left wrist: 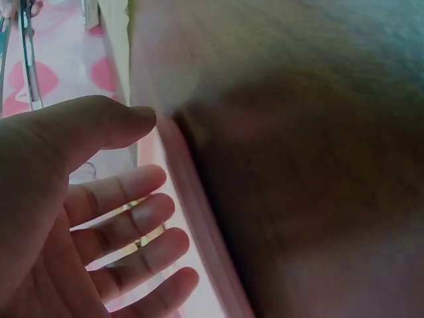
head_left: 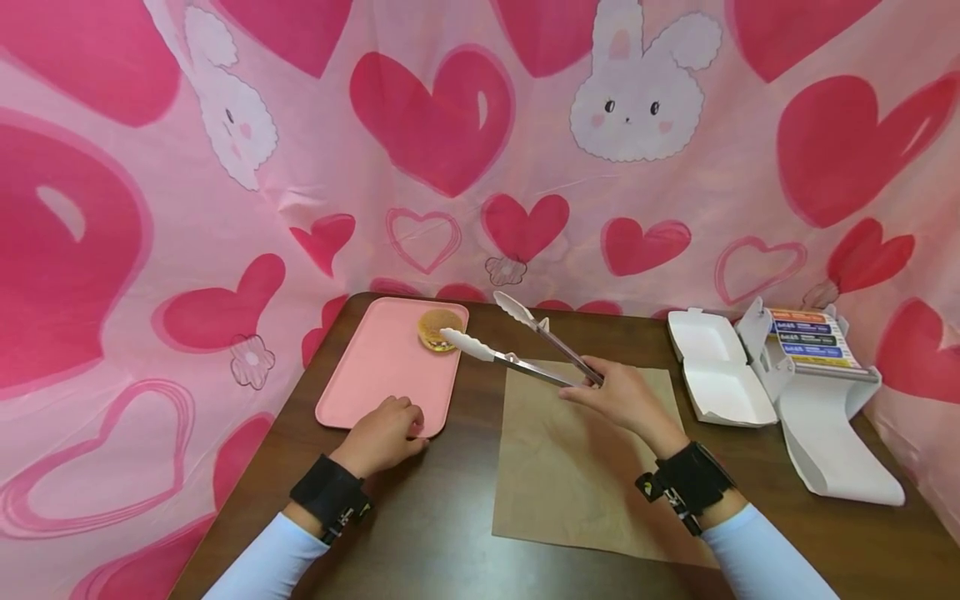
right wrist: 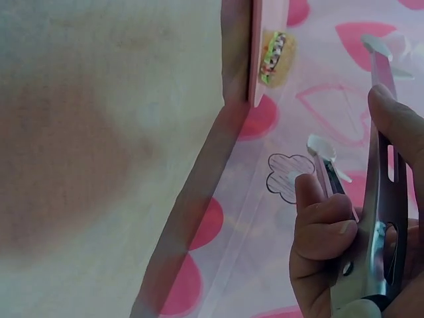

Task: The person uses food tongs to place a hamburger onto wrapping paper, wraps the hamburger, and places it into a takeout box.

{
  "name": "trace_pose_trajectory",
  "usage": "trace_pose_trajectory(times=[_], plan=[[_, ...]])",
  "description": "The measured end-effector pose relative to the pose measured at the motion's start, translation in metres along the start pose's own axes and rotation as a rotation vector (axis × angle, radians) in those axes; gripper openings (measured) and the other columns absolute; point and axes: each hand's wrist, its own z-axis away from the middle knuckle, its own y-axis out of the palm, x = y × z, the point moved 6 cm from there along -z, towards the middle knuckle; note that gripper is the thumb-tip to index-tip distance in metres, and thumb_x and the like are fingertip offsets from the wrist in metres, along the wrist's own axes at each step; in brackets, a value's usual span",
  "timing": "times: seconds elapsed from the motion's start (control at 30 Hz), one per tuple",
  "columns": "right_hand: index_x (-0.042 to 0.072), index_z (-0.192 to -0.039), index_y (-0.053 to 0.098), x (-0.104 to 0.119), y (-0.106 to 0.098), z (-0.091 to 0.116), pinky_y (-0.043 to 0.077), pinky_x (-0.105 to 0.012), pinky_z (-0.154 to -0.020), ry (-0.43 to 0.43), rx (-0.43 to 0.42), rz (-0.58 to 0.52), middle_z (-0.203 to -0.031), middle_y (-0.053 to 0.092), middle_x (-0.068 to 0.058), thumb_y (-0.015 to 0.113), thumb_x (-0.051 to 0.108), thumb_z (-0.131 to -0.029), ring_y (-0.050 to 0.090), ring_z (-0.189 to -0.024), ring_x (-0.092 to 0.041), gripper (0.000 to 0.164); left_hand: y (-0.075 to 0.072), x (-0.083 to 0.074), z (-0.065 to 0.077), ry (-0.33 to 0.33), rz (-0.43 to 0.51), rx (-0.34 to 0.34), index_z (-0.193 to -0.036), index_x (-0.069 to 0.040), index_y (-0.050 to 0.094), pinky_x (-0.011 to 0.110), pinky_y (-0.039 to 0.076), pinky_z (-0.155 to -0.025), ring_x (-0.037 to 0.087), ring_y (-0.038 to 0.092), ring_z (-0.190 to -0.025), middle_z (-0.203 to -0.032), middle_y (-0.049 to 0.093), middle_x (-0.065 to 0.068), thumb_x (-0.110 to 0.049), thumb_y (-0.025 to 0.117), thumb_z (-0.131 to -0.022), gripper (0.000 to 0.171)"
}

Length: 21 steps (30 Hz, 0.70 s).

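Observation:
In the head view my right hand grips metal tongs, whose two white scalloped tips are spread wide apart. One tip overlaps the edge of a burger at the far right corner of the pink tray. The right wrist view shows the thumb and curled fingers around the tongs' metal arms. My left hand is at the tray's near right corner, palm down. From the left wrist, its fingers appear loosely bent over the tray rim, with the thumb apart from them.
A brown paper sheet lies beneath my right hand. To its right stands an opened white takeout box. Further right is a white dispenser with colored labels and a pulled-out white strip. A pink heart-patterned cloth hangs behind the table.

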Motion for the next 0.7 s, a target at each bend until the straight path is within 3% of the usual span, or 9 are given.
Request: trace_pose_trajectory(times=[0.23, 0.37, 0.7], plan=[[0.012, -0.093, 0.064, 0.012, 0.006, -0.016, 0.037, -0.032, -0.058, -0.003, 0.023, 0.079, -0.075, 0.057, -0.001, 0.081, 0.051, -0.081, 0.049, -0.067, -0.019, 0.044, 0.006, 0.007, 0.002, -0.005, 0.014, 0.000, -0.084, -0.014, 0.067, 0.033, 0.046, -0.068, 0.015, 0.048, -0.076, -0.076, 0.053, -0.005, -0.022, 0.084, -0.081, 0.019], [0.009, -0.096, 0.065, 0.023, 0.008, -0.026, 0.038, -0.033, -0.060, -0.023, 0.032, 0.123, -0.074, 0.058, -0.002, 0.081, 0.051, -0.081, 0.051, -0.069, -0.020, 0.048, 0.010, 0.011, 0.003, -0.025, 0.026, 0.014, -0.085, -0.015, 0.068, 0.034, 0.049, -0.069, 0.015, 0.050, -0.076, -0.076, 0.056, -0.005, -0.019, 0.084, -0.082, 0.016], [0.008, -0.104, 0.065, 0.036, 0.021, -0.050, 0.039, -0.033, -0.057, -0.013, 0.090, 0.150, -0.072, 0.056, -0.002, 0.081, 0.050, -0.081, 0.050, -0.067, -0.020, 0.051, 0.010, 0.010, 0.003, 0.021, 0.010, -0.022, -0.082, -0.018, 0.069, 0.033, 0.050, -0.070, 0.014, 0.052, -0.076, -0.076, 0.059, -0.007, -0.010, 0.082, -0.083, 0.015]])
